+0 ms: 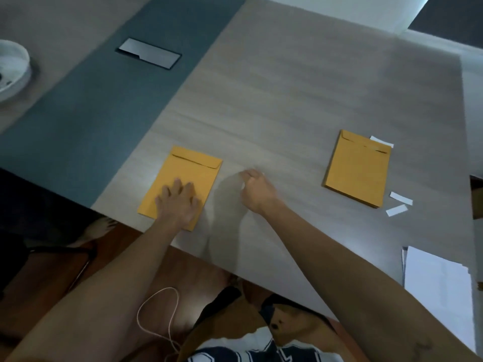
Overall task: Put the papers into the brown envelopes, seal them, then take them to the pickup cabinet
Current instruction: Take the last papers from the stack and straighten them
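On the wood-grain table [300,95], near its front edge, one brown envelope [193,168] lies flat with its flap folded down at the far end; the left hand [179,201] rests on its lower half with fingers spread and straight, pressing rather than grasping. Right hand [257,190] sits just beside that envelope on the bare table, fingers curled in a pinch; a small white sliver shows at the fingertips, judged to be a peeled adhesive backing strip, though blur prevents certainty. Well apart to the right lies a stack of brown envelopes [358,168], flaps also down, with a white strip [381,141] at its far corner and two more white strips [398,203] just beside its near corner. Loose white papers [436,278] lie at the table's right edge, near the person. Judgement: the sealing step is in hand on the near envelope, the flap appearing closed and being pressed flat. Contents of any envelope cannot be seen; whether the stack on the right is filled and sealed cannot be told. Next move likely calls for discarding the strip, firming the flap along its full width, then filling any envelope not yet filled from the papers. A white bowl [15,69] sits at far left, and a metal cover plate [149,56] is set in the grey-blue centre strip
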Tool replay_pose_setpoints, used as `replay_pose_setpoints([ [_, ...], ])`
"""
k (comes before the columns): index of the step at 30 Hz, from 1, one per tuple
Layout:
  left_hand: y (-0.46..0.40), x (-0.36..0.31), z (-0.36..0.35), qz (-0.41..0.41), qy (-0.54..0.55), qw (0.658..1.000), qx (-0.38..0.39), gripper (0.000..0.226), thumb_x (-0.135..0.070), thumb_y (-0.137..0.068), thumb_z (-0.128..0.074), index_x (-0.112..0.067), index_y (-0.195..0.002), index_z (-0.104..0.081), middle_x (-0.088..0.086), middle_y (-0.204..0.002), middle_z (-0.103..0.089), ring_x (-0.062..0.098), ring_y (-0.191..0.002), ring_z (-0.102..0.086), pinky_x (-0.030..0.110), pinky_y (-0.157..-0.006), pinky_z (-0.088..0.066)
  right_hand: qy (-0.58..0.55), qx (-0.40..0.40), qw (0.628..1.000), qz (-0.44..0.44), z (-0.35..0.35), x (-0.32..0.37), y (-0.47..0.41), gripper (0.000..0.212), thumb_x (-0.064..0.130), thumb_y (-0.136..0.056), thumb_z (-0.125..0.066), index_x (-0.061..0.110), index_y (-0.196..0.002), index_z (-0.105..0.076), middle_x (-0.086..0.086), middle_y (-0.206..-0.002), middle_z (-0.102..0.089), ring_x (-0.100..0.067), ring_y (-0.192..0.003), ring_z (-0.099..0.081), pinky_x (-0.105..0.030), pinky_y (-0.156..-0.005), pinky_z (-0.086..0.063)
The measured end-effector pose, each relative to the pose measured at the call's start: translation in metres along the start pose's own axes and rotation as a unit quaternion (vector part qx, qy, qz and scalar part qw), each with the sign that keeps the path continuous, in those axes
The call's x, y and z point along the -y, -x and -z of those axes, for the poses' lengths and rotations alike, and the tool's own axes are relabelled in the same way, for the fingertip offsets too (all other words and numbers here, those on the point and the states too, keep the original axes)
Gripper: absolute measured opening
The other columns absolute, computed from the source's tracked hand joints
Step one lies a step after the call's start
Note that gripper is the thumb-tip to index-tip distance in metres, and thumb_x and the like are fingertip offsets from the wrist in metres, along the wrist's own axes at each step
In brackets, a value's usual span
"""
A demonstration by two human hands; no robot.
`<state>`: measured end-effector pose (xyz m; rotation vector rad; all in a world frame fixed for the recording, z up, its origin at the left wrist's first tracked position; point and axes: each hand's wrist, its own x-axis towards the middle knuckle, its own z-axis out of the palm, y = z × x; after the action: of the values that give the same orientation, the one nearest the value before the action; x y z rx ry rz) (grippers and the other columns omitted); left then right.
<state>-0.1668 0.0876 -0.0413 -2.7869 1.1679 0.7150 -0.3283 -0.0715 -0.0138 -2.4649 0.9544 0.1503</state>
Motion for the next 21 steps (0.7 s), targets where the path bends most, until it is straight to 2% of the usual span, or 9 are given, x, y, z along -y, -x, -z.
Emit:
replay_pose_setpoints([
  [3, 0.011, -0.003, -0.018, -0.024, -0.004, 1.0, -0.011, 0.055, -0.046, -0.102, -0.029, -0.03, -0.153, -0.017, 0.003, -0.165, 0.001, 0.04, -0.148, -0.001, 0.061, -0.115, -0.016, -0.006, -0.009, 1.0, -0.017, -0.001, -0.01, 0.009, 0.052, 0.014, -0.091, -0.051, 0.008, -0.142, -0.042, -0.011, -0.149, -0.04, -0.026, -0.142, -0.029, -0.037, -0.119, -0.021],
  [7, 0.025, -0.041, -0.031, -0.109, -0.052, 0.992, -0.028, 0.061, -0.053, -0.099, -0.032, -0.033, -0.154, -0.016, 0.0, -0.165, -0.002, 0.037, -0.148, -0.006, 0.058, -0.115, -0.017, -0.008, -0.059, 0.996, -0.059, -0.007, -0.038, 0.03, 0.05, 0.03, -0.095, -0.052, 0.009, -0.14, -0.044, -0.012, -0.143, -0.045, -0.029, -0.134, -0.037, -0.038, -0.111, -0.031],
  [10, 0.035, -0.073, -0.044, -0.186, -0.1, 0.976, -0.045, 0.063, -0.055, -0.095, -0.04, -0.033, -0.152, -0.025, 0.0, -0.164, -0.011, 0.037, -0.146, -0.015, 0.057, -0.112, -0.023, 0.008, -0.109, 0.985, -0.134, -0.011, -0.065, 0.058, 0.052, 0.046, -0.092, -0.056, 0.017, -0.135, -0.05, -0.008, -0.132, -0.052, -0.028, -0.126, -0.042, -0.039, -0.103, -0.038],
  [14, 0.046, -0.111, -0.06, -0.278, -0.116, 0.952, -0.052, 0.057, -0.051, -0.093, -0.046, -0.03, -0.146, -0.038, 0.002, -0.161, -0.023, 0.039, -0.143, -0.023, 0.06, -0.109, -0.027, 0.031, -0.143, 0.97, -0.196, -0.02, -0.107, 0.109, 0.053, 0.057, -0.085, -0.061, 0.023, -0.126, -0.057, -0.004, -0.118, -0.056, -0.025, -0.114, -0.046, -0.036, -0.093, -0.041],
  [17, 0.051, -0.133, -0.067, -0.352, -0.122, 0.926, -0.057, 0.049, -0.048, -0.092, -0.047, -0.028, -0.137, -0.05, 0.003, -0.156, -0.034, 0.04, -0.139, -0.03, 0.062, -0.105, -0.032, 0.016, -0.164, 0.959, -0.23, -0.025, -0.131, 0.139, 0.05, 0.059, -0.083, -0.063, 0.023, -0.119, -0.062, -0.003, -0.109, -0.056, -0.023, -0.107, -0.047, -0.035, -0.088, -0.043],
  [21, 0.056, -0.16, -0.074, -0.411, -0.146, 0.898, -0.065, 0.045, -0.048, -0.087, -0.053, -0.028, -0.127, -0.057, 0.005, -0.147, -0.046, 0.04, -0.131, -0.041, 0.061, -0.097, -0.04, 0.022, -0.198, 0.949, -0.243, -0.029, -0.148, 0.167, 0.038, 0.048, -0.087, -0.065, 0.019, -0.111, -0.066, -0.004, -0.102, -0.059, -0.024, -0.097, -0.051, -0.035, -0.079, -0.045],
])
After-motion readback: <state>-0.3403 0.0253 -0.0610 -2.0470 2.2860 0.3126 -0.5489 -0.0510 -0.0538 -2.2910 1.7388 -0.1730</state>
